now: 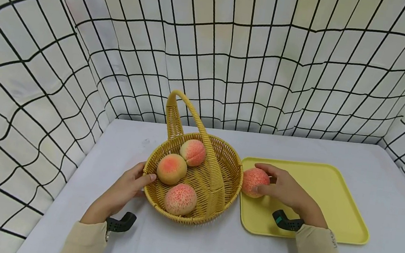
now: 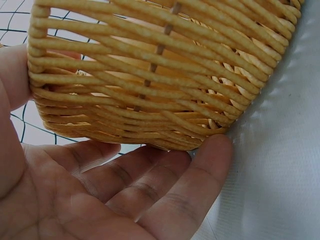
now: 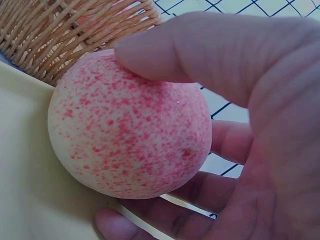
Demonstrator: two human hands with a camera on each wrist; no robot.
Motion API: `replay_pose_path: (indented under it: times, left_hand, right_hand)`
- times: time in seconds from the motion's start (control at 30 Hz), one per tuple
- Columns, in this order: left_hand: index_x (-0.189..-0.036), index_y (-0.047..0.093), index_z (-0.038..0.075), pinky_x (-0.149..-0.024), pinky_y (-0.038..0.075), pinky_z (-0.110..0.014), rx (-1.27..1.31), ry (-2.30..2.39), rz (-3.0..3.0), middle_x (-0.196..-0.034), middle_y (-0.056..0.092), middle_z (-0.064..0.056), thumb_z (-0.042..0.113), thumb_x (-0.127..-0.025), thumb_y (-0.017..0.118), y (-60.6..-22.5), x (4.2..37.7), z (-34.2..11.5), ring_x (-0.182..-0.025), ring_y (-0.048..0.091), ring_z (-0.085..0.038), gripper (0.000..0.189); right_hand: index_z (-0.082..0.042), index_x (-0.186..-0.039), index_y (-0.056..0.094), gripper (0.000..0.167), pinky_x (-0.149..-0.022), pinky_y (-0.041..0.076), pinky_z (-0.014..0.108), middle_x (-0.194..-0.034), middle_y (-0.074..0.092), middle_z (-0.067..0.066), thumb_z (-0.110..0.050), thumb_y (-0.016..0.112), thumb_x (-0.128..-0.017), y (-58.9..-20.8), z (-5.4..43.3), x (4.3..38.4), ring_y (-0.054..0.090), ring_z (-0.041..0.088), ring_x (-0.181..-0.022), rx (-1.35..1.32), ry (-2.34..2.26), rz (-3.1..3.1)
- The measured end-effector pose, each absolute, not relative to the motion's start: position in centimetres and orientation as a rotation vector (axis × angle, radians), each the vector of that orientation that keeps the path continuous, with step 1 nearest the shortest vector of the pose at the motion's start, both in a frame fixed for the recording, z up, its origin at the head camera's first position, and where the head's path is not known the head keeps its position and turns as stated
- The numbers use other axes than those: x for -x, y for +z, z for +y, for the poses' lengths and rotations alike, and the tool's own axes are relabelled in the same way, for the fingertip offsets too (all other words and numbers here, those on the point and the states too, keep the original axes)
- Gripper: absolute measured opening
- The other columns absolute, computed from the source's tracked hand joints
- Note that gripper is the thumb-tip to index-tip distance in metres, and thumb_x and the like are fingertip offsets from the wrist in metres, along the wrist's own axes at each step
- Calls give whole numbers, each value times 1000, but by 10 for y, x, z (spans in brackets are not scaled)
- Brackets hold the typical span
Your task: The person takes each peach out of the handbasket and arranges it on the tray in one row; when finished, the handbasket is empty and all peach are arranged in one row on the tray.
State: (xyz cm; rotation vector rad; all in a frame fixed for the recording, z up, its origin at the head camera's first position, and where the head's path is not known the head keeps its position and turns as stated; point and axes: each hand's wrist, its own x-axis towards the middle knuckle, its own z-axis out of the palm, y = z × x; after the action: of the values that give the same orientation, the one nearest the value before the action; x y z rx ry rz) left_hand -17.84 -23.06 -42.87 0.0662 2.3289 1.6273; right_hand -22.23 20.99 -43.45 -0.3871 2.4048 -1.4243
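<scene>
A yellow wicker basket (image 1: 234, 156) with a tall handle holds a pink-cheeked peach (image 1: 193, 152), an orange-yellow peach (image 1: 172, 168) and a red-speckled peach (image 1: 180, 199). My left hand (image 1: 126, 187) grips the basket's left rim, thumb over the edge; in the left wrist view its fingers lie against the outer weave (image 2: 150, 75). Between the thumb and fingers of my right hand (image 1: 286, 189) is another speckled peach (image 1: 255, 182), held over the left side of the yellow tray (image 1: 315, 199), close beside the basket. The right wrist view shows this peach (image 3: 130, 130) large, the thumb across its top.
The tray lies flat to the right of the basket on a white-covered table (image 1: 179, 250). Behind and to the left rises a white cloth wall with black netting (image 1: 230, 58). A dark band with a camera mount (image 1: 120, 222) sits on each wrist.
</scene>
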Motion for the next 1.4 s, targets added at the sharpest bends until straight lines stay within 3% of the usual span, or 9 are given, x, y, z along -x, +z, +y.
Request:
replay_pose_path:
  times: [0.5,0.97,1.4]
  left_hand:
    - [-162,25,2,-97,57,-45,-83,1630,2327,-155,44,-26,28,-109,52,-431,179,-232,-131,58,-36,65]
    - [-163,25,1,-99,56,-48,-74,1637,2318,-156,43,-26,28,-109,53,-429,179,-231,-133,57,-37,66]
    - [-162,25,1,-98,57,-46,-77,1642,2312,-155,44,-26,28,-109,53,-430,179,-231,-131,58,-36,66]
  right_hand:
    - [-5,-153,49,75,-90,52,38,-138,60,16,-20,79,-87,-432,209,220,63,27,-110,386,-1457,2383]
    - [-4,-156,45,76,-96,51,38,-142,59,17,-21,78,-90,-432,210,221,59,31,-123,400,-1450,2364]
    - [-5,-157,44,79,-97,50,38,-142,59,16,-23,81,-90,-433,212,221,58,31,-123,409,-1466,2346]
